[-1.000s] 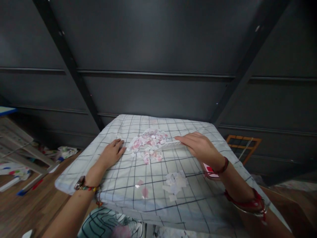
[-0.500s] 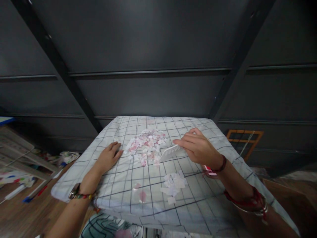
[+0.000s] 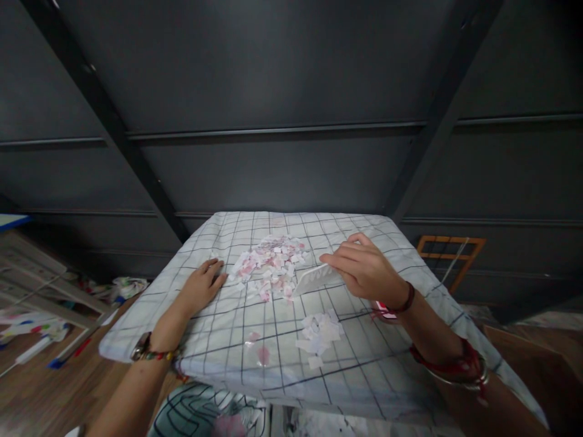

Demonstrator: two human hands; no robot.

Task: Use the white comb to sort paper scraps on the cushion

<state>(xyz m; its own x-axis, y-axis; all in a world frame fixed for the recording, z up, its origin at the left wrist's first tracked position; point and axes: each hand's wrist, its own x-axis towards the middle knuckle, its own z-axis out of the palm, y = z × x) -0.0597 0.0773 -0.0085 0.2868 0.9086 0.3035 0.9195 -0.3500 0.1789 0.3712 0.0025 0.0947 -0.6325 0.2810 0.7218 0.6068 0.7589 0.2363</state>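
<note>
The far end of the white strip (image 3: 314, 279) is covered by the fingers of the right hand (image 3: 362, 267), so its full length cannot be judged. Whether its lower edge touches the checked cloth (image 3: 378, 364) on the table is unclear. A red-and-white item (image 3: 386, 311) is partly hidden under the right wrist. Any print on the scraps is too blurred to read, and the 2 forearms are cut off by the lower frame edge.

The strip is thin and flat, tilted, with a row of pale notch-like marks along its face. The large heap (image 3: 273, 261) consists of small white and pink scraps, loosely spread. The small pile (image 3: 321, 332) is whitish.

The right hand pinches the strip, which extends leftward from the fingertips to the heap's right edge. The small pile lies nearer the person, below the strip. The left hand (image 3: 203, 286) rests unclenched on the cloth, holding nothing, just left of the heap. 2 pink spots (image 3: 263, 355) show near the table's front edge.
</note>
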